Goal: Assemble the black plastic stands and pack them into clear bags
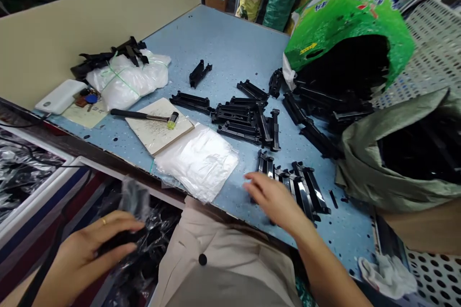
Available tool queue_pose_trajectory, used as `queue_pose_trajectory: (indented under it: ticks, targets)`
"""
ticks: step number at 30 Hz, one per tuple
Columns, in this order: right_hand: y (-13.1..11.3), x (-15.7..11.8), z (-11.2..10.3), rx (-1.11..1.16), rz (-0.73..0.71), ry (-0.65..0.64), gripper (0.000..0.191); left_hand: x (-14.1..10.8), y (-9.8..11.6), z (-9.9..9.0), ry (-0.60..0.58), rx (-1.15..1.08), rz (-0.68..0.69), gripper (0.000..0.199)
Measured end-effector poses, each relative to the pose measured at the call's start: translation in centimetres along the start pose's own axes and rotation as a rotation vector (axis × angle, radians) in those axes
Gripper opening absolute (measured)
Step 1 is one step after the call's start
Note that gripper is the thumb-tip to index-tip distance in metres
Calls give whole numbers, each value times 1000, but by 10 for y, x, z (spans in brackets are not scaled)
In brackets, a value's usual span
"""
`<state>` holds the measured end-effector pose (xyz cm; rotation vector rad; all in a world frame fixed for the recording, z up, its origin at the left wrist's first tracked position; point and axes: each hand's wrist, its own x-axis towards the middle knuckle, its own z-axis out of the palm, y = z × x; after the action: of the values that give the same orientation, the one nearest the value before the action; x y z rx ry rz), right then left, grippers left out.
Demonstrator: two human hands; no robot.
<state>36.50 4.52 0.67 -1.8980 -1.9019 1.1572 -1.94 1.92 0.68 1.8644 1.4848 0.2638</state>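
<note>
A left hand, with a plain gold ring on one finger, was seen at the lower left below the table edge, closed around a dark object. That object was partly hidden by the fingers and by crinkled clear plastic film, so its exact shape could not be made out. A right hand was held well apart from it, with fingers extended and blurred, over a cluster of long black moulded plastic parts; whether those parts were being touched could not be told. Further similar parts were heaped at the middle of a speckled blue tabletop, and others were partly hidden inside a bright green printed woven sack and a crumpled grey-green fabric sack, both cut off by shadow or the frame. Nearer the left lay a flat stack of clear plastic bags, a square white board bearing a black-handled mallet with a yellow-green tip, a white bundle tied with green string, and a white power bank. Small keys beside it were too small to make out clearly.
</note>
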Motion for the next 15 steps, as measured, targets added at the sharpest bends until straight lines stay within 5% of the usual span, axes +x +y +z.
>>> queue_pose_trajectory:
  ticks: [3,6,10,13,15]
  targets:
    - [27,2,-13,-546,253,156,39,8,-46,5,-24,91,-274,22]
    - [39,2,-8,-738,272,91,54,34,-50,23,43,181,-423,26]
    - [34,3,4,-761,237,61,59,86,16,51,247,-58,-186,28]
    - [33,7,7,-703,229,72,62,130,70,78,411,58,114,27]
    - [40,8,5,-607,230,96,62,155,87,92,381,128,187,20]
